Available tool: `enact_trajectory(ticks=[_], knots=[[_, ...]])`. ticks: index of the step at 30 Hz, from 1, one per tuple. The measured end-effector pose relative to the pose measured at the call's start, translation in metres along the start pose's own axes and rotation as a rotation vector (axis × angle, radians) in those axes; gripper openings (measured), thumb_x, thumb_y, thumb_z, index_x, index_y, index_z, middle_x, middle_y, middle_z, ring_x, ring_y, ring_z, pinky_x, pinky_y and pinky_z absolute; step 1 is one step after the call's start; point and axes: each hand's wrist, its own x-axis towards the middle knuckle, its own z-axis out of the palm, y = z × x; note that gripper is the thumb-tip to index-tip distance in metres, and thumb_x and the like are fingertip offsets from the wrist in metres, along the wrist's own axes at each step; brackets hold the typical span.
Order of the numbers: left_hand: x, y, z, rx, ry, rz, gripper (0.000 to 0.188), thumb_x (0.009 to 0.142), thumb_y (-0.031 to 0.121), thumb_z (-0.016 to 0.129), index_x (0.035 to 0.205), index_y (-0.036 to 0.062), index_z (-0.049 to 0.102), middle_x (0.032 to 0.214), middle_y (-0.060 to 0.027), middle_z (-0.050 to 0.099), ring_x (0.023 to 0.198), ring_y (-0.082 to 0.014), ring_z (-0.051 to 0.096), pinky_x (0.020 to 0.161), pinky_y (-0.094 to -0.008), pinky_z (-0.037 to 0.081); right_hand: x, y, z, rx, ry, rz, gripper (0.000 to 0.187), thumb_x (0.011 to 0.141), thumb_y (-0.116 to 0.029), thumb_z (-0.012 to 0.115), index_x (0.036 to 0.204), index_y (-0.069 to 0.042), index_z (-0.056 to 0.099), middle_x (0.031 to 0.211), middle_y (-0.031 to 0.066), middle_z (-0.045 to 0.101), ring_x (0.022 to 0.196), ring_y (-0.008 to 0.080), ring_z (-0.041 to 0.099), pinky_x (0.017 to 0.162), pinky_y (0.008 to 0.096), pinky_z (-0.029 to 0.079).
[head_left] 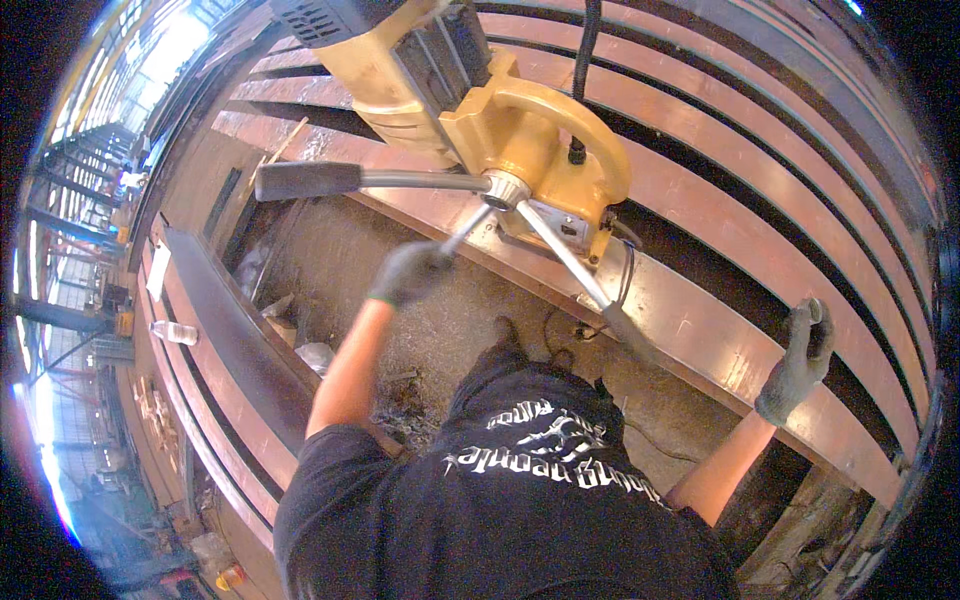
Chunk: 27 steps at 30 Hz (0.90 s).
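Observation:
A yellow magnetic drill [530, 135] stands on a long steel beam, with a three-spoke feed handle [420, 180] on its near side. My gloved left hand [412, 272] is closed around the lower-left spoke, its grip hidden in the fist. The other two spokes end in dark grips, one pointing left and one toward the lower right. Away from the drill, my gloved right hand [797, 365] is raised over the beam [700, 335] at the right. Between its fingertips is a small round grey piece [816, 311]; its kind is not clear.
Several parallel steel beams [690, 120] lie beyond the drill with dark gaps between them. A black cable [588, 50] hangs behind it. At left, more beams carry a clear plastic bottle [175, 332] and a white paper [158, 270]. Debris litters the concrete floor [335, 250].

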Motion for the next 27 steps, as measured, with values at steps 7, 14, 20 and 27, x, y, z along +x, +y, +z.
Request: enact_trajectory(ticks=[7,14,20,27], knots=[[-0.048,0.004,-0.092,0.441,0.451,0.073,0.038,0.092,0.037,0.074,0.116,0.0079,0.070,0.106,-0.0175,0.074,0.099,-0.0380,0.070,0.088,-0.0473,0.055,0.001,0.006,0.006,-0.034,-0.014,-0.008,0.029,0.095,-0.013,0.075,0.121,-0.002,0.068,0.113,0.0049,0.069,0.104,0.0151,0.062,0.096,0.0317,0.051],[-0.035,0.106,0.085,-0.943,-0.225,0.155,0.033,0.101,0.022,0.063,0.126,0.0016,0.065,0.111,-0.0081,0.068,0.101,-0.0257,0.063,0.094,-0.0405,0.051,0.005,0.095,0.001,-0.287,-0.064,-0.058,0.032,0.093,-0.013,0.075,0.120,0.001,0.064,0.110,0.0053,0.067,0.103,0.0138,0.061,0.095,0.0298,0.051],[-0.064,0.275,0.037,-1.744,-0.823,0.575,0.023,0.103,0.031,0.061,0.091,0.0120,0.055,0.077,-0.0104,0.058,0.069,-0.0309,0.057,0.067,-0.0450,0.049,-0.029,0.118,-0.007,-0.489,-0.182,0.119,0.038,0.090,-0.023,0.078,0.121,-0.006,0.065,0.101,0.0082,0.073,0.093,0.0178,0.070,0.085,0.0339,0.055],[-0.080,0.292,-0.001,-1.950,-0.939,0.519,0.039,0.092,0.043,0.076,0.082,0.0148,0.051,0.070,-0.0068,0.055,0.061,-0.0267,0.053,0.059,-0.0408,0.044,-0.055,0.132,-0.002,-0.714,-0.109,0.090,0.043,0.085,-0.029,0.081,0.119,-0.006,0.067,0.103,0.0124,0.075,0.094,0.0256,0.074,0.084,0.0385,0.058]])
